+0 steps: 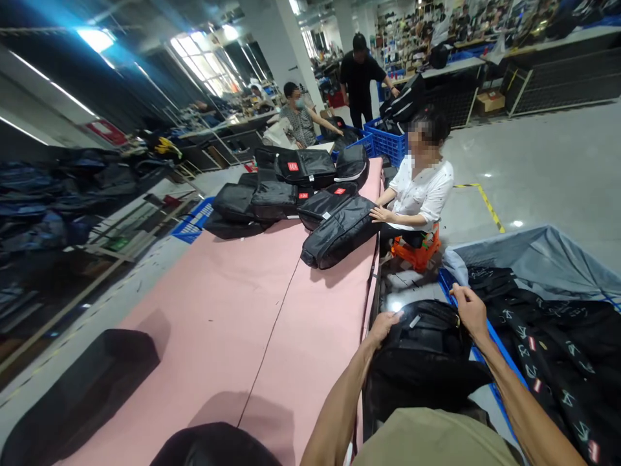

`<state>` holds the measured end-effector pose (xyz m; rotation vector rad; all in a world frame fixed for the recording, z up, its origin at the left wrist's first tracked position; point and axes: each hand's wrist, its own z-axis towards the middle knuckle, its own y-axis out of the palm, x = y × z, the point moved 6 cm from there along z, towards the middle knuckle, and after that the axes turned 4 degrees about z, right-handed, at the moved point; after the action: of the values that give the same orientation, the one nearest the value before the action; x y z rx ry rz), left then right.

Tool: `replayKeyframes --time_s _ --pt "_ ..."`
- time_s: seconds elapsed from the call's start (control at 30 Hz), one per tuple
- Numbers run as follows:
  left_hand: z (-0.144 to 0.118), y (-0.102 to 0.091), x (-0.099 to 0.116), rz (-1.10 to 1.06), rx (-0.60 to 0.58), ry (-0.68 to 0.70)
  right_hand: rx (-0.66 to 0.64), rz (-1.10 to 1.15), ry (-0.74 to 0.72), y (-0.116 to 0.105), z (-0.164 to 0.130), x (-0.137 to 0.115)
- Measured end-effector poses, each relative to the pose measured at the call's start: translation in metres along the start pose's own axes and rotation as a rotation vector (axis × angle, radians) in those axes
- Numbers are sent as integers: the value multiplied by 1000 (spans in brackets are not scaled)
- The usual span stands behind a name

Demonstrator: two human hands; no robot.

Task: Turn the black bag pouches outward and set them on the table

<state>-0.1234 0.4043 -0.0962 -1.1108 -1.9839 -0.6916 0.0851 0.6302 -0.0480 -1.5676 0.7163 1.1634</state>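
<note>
A black backpack [424,346] sits low beside the right edge of the pink table [233,336]. My left hand [383,325] grips the bag's upper left corner. My right hand [468,309] grips its upper right edge, close to a blue bin [497,343] lined with grey sheet and filled with black bags [557,349]. Both my forearms reach forward and down over my tan-clad lap.
A seated person in a white shirt [421,194] touches a black bag [339,233] on the table's far end, where several more black bags [276,188] lie. Two other people work behind. A blue crate [388,142] stands at the back. Black pieces [82,395] lie near left.
</note>
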Motion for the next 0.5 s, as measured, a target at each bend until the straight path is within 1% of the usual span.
replayKeyframes --time_s 0.03,0.07,0.13,0.2,0.27,0.37,0.43,0.5 --pt "2 -2 -1 29 46 49 60 1 10 -8 -16 10" --pt "4 -3 -1 55 89 97 90 2 30 -12 -31 21" --pt "9 -4 2 95 160 180 94 5 97 -14 -56 41" --pt "11 -2 7 118 204 241 91 -3 149 -10 -72 50" --pt "12 0 13 128 228 284 94 -39 157 -4 -75 49" --pt "12 4 21 127 250 322 60 -116 170 6 -67 38" --pt "11 4 26 123 266 325 33 -150 210 6 -61 34" --pt "10 1 31 119 275 308 15 -128 221 -1 -58 31"
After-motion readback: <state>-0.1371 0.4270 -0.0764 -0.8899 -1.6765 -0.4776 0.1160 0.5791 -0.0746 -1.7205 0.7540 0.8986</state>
